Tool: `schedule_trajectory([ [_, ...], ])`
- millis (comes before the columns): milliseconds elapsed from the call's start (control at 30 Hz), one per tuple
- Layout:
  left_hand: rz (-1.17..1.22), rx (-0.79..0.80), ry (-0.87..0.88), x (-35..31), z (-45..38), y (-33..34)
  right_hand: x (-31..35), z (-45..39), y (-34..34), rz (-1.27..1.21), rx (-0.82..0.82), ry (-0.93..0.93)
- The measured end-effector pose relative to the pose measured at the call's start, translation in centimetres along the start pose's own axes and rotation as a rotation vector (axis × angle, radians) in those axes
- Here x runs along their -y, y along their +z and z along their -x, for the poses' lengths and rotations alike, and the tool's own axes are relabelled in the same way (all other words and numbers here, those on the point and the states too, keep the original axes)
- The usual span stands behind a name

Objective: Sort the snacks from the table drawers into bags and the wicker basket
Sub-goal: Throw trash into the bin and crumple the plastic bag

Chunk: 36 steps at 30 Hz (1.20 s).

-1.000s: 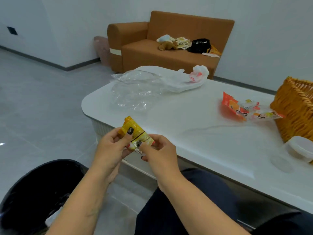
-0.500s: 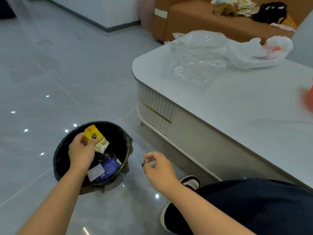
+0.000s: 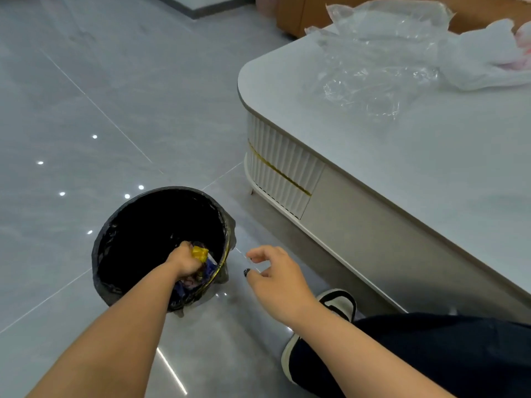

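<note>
My left hand [image 3: 184, 259] reaches down inside the black-lined trash bin [image 3: 129, 205] on the floor and grips a crumpled yellow snack wrapper [image 3: 200, 252]. Blue and other wrappers lie in the bin under it. My right hand [image 3: 275, 280] hovers just right of the bin's rim, fingers loosely curled, with nothing visible in it. A crinkled clear plastic bag [image 3: 373, 67] and a white plastic bag [image 3: 482, 61] lie on the white table [image 3: 402, 168] at the upper right. The wicker basket is out of view.
The table's drawer front [image 3: 359, 234] is closed, below its near edge. My leg and shoe [image 3: 336, 305] sit between bin and table. A brown sofa corner [image 3: 290, 12] shows behind the table. Grey tiled floor stretches to the left.
My view dropped from the table to the floor. My left hand carried the yellow wrapper from over the table's edge down into the bin. My right hand let go of it and hovers beside the bin.
</note>
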<state>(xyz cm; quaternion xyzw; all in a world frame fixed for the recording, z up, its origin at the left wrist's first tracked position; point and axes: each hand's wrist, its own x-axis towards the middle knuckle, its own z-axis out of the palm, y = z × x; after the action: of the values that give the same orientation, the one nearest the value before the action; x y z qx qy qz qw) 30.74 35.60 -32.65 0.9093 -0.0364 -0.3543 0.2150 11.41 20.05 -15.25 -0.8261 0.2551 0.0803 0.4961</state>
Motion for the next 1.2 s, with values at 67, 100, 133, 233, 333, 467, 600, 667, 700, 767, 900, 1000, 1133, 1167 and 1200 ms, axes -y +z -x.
schedule_trajectory([
  [67, 0.038, -0.012, -0.004, -0.4, 0.2, 0.7, 0.0, -0.1, -0.6, -0.014, -0.016, -0.011],
  [100, 0.057, -0.036, -0.006, -0.9, 1.0, 0.7, 0.1, 0.0, -0.9, -0.014, -0.021, -0.011],
  [133, 0.069, -0.056, -0.012, -1.3, 1.6, 0.5, 0.1, 0.0, -1.2, -0.008, -0.027, -0.009],
  [233, 0.121, -0.114, 0.006, -2.7, 3.4, -0.7, 0.5, 0.3, -2.2, 0.013, -0.05, -0.002],
  [333, 0.155, -0.14, 0.073, -4.0, 5.0, -2.2, 1.4, 0.9, -3.5, 0.018, -0.091, -0.025],
  [467, 0.173, -0.163, 0.241, -7.1, 8.6, -4.1, 2.2, 2.7, -6.0, 0.057, -0.173, -0.075],
  [600, 0.103, -0.103, 0.483, -12.2, 14.6, -6.4, 3.5, 5.8, -10.1, 0.124, -0.226, -0.118],
  [667, 0.07, -0.086, 0.614, -15.4, 18.0, -7.4, 4.2, 7.8, -12.9, 0.191, -0.272, -0.171],
  [700, 0.062, -0.083, 0.678, -17.0, 19.7, -7.8, 4.5, 8.9, -14.5, 0.214, -0.304, -0.197],
  [767, 0.057, -0.071, 0.792, -20.1, 22.9, -8.3, 4.9, 11.2, -17.5, 0.231, -0.377, -0.229],
  [900, 0.106, -0.008, 0.972, -26.6, 28.8, -7.1, 4.1, 16.0, -23.0, 0.228, -0.542, -0.229],
  [1000, 0.129, 0.068, 1.067, -31.2, 32.3, -4.1, 2.0, 19.0, -26.5, 0.22, -0.63, -0.161],
  [1133, 0.142, 0.18, 1.113, -37.0, 35.4, 1.3, -2.1, 21.9, -30.3, 0.151, -0.727, -0.039],
  [1167, 0.165, 0.205, 1.104, -38.3, 35.8, 2.9, -3.3, 22.3, -31.1, 0.131, -0.753, 0.002],
  [1200, 0.208, 0.232, 1.084, -39.6, 36.2, 4.5, -4.6, 22.7, -31.7, 0.111, -0.781, 0.043],
])
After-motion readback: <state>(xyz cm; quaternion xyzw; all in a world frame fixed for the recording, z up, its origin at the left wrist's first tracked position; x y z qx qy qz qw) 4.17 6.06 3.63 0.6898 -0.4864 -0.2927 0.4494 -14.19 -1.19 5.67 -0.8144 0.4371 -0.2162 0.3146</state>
